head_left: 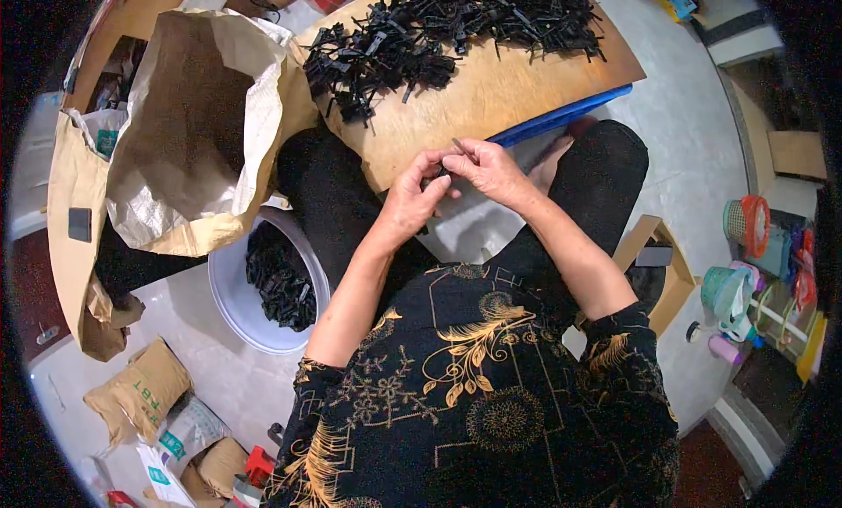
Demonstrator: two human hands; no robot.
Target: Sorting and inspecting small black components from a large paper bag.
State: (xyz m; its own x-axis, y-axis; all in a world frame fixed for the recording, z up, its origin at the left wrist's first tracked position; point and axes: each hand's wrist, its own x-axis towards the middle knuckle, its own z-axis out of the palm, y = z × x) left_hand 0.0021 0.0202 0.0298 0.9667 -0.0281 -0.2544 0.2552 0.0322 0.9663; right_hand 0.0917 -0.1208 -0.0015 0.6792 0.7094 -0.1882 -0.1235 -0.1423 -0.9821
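My left hand (416, 195) and my right hand (493, 173) meet in front of me, just off the near edge of a wooden board (421, 126). Between the left thumb and fingers is a small dark piece, mostly hidden; it looks like the black plastic parts (377, 47) heaped on the board. A thin, dark, narrow tool (461, 148) sticks up from my right hand, pinched by thumb and forefinger; its kind is not clear. By my left leg stands a white bucket (230, 311), partly filled with short black plastic pieces (281, 275).
A large paper-lined sack (263, 131) gapes at the left, above the bucket. The board rests on something blue (561, 115). Several brown packages (140, 389) lie at lower left. A cardboard box (675, 289) sits by my right side, with baskets (745, 223) further right.
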